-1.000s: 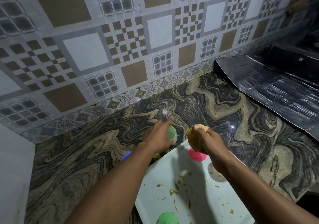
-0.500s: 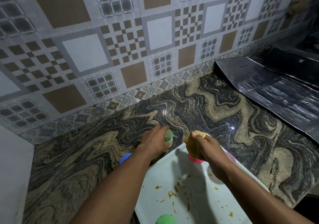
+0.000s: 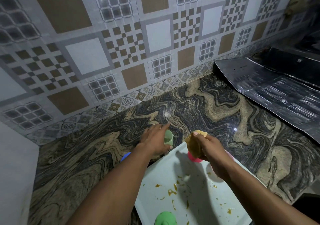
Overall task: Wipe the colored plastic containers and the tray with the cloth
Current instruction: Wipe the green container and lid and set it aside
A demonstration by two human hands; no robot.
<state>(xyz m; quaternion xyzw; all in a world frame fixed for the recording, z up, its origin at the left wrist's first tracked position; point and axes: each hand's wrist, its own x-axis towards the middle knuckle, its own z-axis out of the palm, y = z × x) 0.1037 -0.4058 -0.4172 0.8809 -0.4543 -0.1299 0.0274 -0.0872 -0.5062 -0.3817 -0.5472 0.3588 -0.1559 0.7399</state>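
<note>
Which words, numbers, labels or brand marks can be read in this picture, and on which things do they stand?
No text can be read anywhere.
No print shows on the tray, the pale green cup, the pink cup, the green cup or the cloth.
The wall tiles carry patterns only, no letters.
The dark sheet has one small pale mark, too small and blurred to read.

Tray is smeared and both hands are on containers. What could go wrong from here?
1. The pink container, under the cloth in the right hand, sits at the far corner of the tray, which carries orange smears; once wiped, it may get dirty again.
2. The left hand holds the pale green container on the countertop, its forearm passing over the blue container; pulling back might knock it.
</note>
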